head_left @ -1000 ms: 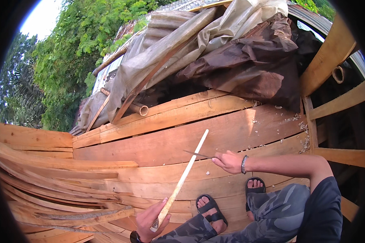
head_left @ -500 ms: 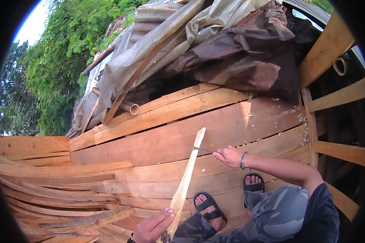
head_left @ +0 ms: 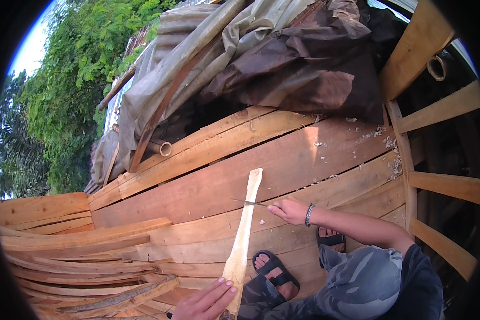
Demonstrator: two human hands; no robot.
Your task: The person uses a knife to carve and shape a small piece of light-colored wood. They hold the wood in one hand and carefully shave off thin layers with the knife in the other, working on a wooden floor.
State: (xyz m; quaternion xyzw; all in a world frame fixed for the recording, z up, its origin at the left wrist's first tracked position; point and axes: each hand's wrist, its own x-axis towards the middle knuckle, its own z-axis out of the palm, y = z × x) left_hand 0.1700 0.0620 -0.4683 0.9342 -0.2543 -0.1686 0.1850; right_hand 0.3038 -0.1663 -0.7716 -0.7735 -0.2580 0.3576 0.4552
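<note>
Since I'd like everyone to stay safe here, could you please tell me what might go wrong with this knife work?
The knife in the right hand crosses the pale wooden piece; if it skids along the wood, it might cut the left hand at the near end.

The open-toed sandal beside the wood leaves toes bare, so a dropped knife could injure them.

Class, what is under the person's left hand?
The pale wooden piece lies under the left hand, its broad lower part showing beyond the hand. The wood directly beneath the hand is covered, so its surface there cannot be seen.
</note>
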